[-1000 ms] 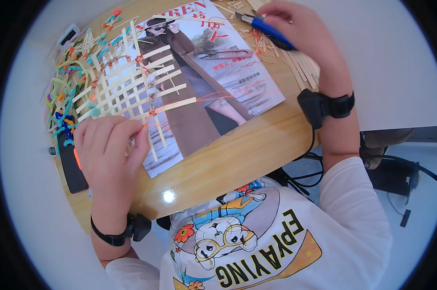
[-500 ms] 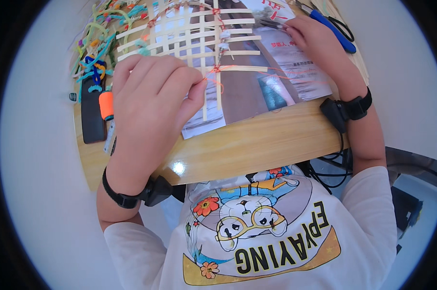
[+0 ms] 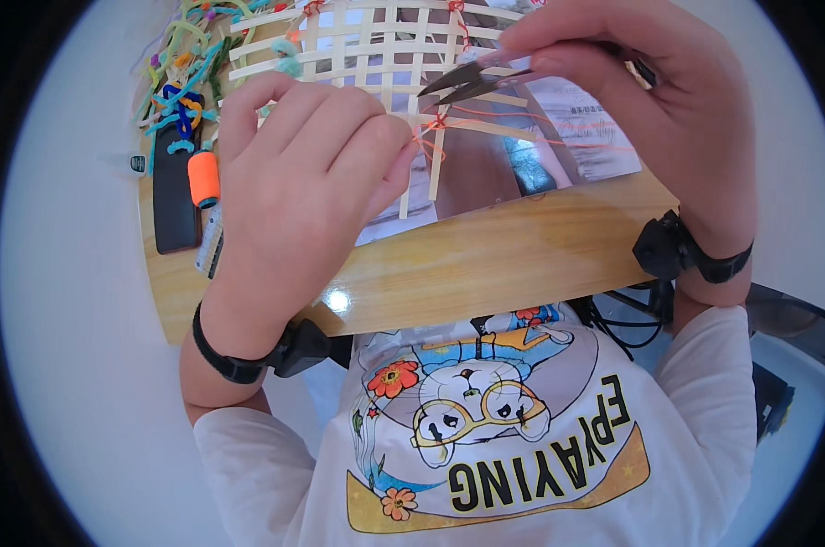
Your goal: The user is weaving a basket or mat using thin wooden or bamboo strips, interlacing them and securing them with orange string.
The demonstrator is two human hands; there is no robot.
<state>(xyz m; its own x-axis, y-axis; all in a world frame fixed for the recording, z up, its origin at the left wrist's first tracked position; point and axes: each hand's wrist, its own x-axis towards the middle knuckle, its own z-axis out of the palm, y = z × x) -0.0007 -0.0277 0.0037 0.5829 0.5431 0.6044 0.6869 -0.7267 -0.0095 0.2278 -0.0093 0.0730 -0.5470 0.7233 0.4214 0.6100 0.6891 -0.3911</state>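
A lattice of pale woven flat strips (image 3: 390, 38), tied with red-orange thread at its crossings, lies at the far middle. My left hand (image 3: 307, 173) is closed at its near corner, thumb and forefinger pinching orange thread (image 3: 428, 150) beside a tied crossing. My right hand (image 3: 645, 100) grips a pair of thread snips (image 3: 458, 84) from the right. The dark blades are spread apart, pointing left, just above that crossing and close to my left fingertips. Whether they touch the thread I cannot tell. Loose thread trails right from the knot.
Under the lattice a glossy printed sheet (image 3: 567, 164) covers part of the wooden table (image 3: 485, 242). An orange thread spool (image 3: 204, 179) and a dark flat object (image 3: 175, 205) lie left of my left hand. Tangled coloured pipe cleaners (image 3: 180, 105) are heaped at the far left.
My right hand has come left and nearer, bringing the snips from the sheet's far right to the tied crossing. The lattice has shifted slightly right; my left hand keeps its pinch.
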